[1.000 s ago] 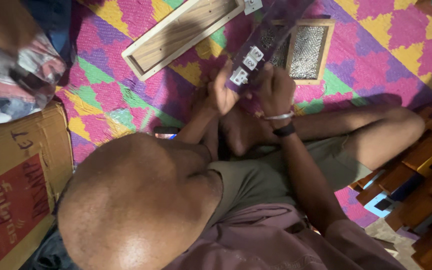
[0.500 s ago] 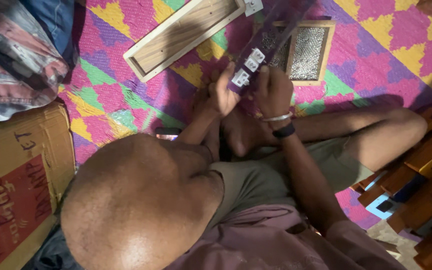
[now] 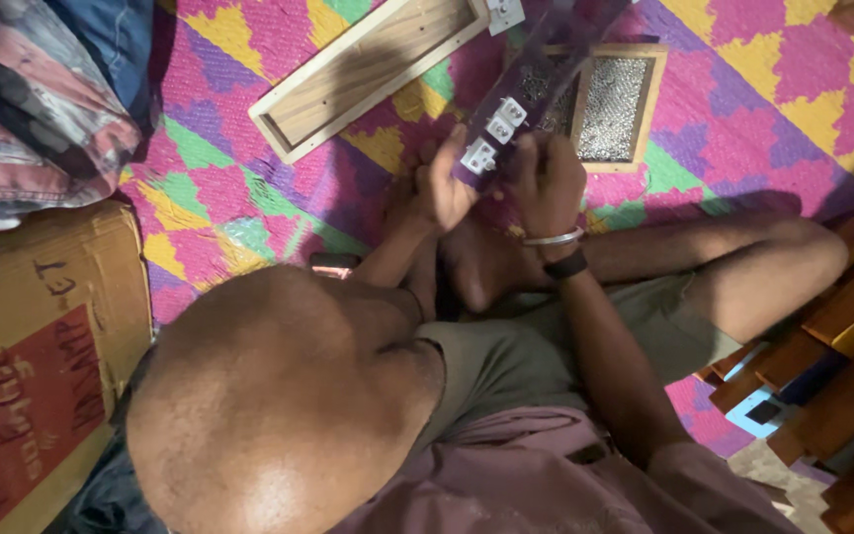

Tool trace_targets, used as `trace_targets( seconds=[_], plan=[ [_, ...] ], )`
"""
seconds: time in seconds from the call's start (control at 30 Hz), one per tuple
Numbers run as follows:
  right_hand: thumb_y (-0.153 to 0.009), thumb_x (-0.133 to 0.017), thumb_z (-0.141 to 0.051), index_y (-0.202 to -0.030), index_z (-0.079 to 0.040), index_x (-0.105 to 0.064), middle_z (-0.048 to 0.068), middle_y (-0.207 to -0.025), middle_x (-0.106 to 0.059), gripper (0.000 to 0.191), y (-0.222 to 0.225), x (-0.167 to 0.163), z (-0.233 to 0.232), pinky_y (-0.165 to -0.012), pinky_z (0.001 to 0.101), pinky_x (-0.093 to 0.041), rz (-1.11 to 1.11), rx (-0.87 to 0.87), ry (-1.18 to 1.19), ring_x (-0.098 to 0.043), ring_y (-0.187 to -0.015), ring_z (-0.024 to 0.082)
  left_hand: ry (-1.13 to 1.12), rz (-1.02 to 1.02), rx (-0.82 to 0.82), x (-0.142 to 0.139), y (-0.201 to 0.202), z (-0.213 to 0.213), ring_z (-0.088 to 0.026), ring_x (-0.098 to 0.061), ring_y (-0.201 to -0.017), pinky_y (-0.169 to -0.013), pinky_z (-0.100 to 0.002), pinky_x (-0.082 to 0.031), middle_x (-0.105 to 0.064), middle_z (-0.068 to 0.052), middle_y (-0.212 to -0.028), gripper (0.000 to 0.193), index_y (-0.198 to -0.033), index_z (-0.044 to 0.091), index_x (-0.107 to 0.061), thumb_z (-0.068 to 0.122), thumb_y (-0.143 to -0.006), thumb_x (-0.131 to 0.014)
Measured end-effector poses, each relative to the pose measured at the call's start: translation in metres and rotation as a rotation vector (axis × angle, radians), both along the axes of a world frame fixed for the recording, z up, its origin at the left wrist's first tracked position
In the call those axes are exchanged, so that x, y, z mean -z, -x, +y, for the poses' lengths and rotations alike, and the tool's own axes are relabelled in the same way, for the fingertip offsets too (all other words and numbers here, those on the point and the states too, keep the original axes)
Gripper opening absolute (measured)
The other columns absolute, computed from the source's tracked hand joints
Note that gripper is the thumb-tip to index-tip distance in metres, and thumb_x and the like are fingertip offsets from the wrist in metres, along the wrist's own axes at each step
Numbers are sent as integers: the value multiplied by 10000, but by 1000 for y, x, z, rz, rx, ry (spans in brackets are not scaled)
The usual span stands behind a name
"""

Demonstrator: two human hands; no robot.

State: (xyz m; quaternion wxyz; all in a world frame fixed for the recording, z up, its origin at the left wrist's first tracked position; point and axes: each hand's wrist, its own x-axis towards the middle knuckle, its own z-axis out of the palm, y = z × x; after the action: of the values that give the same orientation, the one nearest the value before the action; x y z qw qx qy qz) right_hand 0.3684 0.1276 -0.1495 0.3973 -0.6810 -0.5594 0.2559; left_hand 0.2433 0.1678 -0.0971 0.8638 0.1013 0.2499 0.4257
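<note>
Barely anything moved since half a second ago, strip just tipped slightly. Head view: both hands, left (image 3: 447,183) and right (image 3: 546,178), grasp the low end of a long purple strip (image 3: 536,84) above the mat (image 3: 743,89). Looks stiff and light; long axis runs up-right toward the studded tray (image 3: 617,104).

The long purple panel (image 3: 546,74) looks like smooth, slightly glossy plastic, with white plastic switches (image 3: 494,133) set in it. At twelve o'clock lies a pale wooden tray (image 3: 373,69), matt and grained. At one o'clock a small wood frame (image 3: 644,109) holds rough, glinting metal mesh. The mat (image 3: 763,109) beneath is woven cloth. At nine o'clock sits a matt cardboard box (image 3: 42,366). A shiny metal bangle (image 3: 554,238) circles one wrist.
</note>
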Motion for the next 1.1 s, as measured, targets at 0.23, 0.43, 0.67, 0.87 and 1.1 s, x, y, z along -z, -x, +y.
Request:
trace_targets(
  seconds=[0.23,0.43,0.67,0.87,1.1],
  plan=[
    [-1150,-530,-286,-876,-21,-649,130,-692,-621,399,1,-1,4,-611,420,-451,-69,2,162,-610,-622,282,46,-9,-7,-4,-2,-1,-188,-686,-1035,-742,-394,-584,-703,-61,-1197,451,-1357,83,-579,430,-1111,-430],
    [-1128,-503,-275,-1292,16,-646,132,-1080,-615,364,0,5,-20,-917,379,-493,221,-41,47,-601,-1026,240,99,-46,-33,-11,0,5,-221,-706,-1004,-703,-370,-570,-716,-76,-1184,524,-1361,90,-568,503,-1105,-372],
    [-1077,-563,-188,-1453,13,-571,171,-1455,-417,426,1,17,-38,-1210,415,-342,324,-69,9,-409,-1410,305,156,-57,-51,-17,1,6,-222,-692,-1007,-731,-366,-552,-710,-76,-1191,556,-1369,110,-558,538,-1075,-357],
    [-1019,-619,-136,-1379,-18,-622,125,-1505,-371,379,1,24,-35,-1184,437,-457,788,-70,59,-484,-1410,312,119,-101,-64,-18,1,6,-228,-681,-1024,-747,-380,-550,-700,-81,-1208,557,-1379,99,-563,533,-1101,-353],
    [-1010,-636,-54,-1416,-43,-604,113,-1522,-396,408,-4,22,-39,-1119,338,-507,788,-125,90,-522,-1375,230,192,-92,-62,-16,1,6,-224,-682,-1046,-785,-391,-564,-697,-78,-1220,564,-1380,100,-560,530,-1084,-347]
  ],
)
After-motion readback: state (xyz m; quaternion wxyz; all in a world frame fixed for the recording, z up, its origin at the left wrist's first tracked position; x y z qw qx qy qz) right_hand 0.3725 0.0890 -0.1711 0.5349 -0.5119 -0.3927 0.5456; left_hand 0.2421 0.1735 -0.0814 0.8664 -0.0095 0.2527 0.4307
